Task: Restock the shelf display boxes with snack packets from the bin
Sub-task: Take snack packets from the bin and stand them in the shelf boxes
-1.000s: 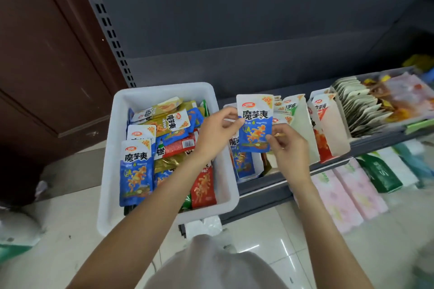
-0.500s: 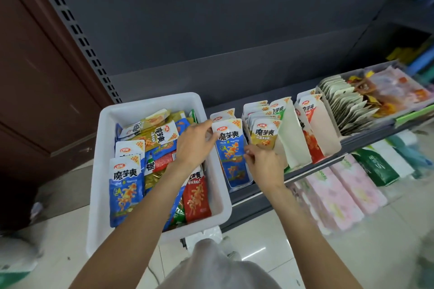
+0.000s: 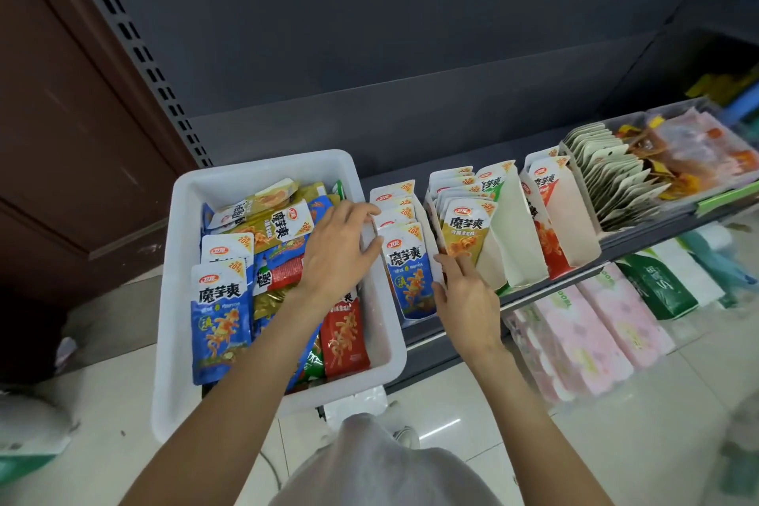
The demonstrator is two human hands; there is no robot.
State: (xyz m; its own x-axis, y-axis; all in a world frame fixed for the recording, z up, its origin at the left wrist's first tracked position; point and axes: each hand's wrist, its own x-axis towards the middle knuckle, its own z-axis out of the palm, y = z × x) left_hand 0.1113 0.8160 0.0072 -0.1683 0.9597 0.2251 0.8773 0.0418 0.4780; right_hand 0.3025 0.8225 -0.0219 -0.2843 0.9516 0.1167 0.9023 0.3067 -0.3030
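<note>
bin (image 3: 180, 300): 1 | display boxes (image 3: 530, 259): 3 | left hand (image 3: 336, 255), right hand (image 3: 464, 296): grip loose, holding nothing

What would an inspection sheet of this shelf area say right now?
Surface: dark shelf, above a pale tiled floor.
Job's things: white bin of mixed packets; blue packet standing at the front of the left box; yellow packets in the next box.
Clutter: pink packs and green packs below the shelf.
Hands: left hand touches the left box; right hand, fingers against the blue packet's edge.
Cables: nothing seen.
Surroundings: grey back panel, brown door.
</note>
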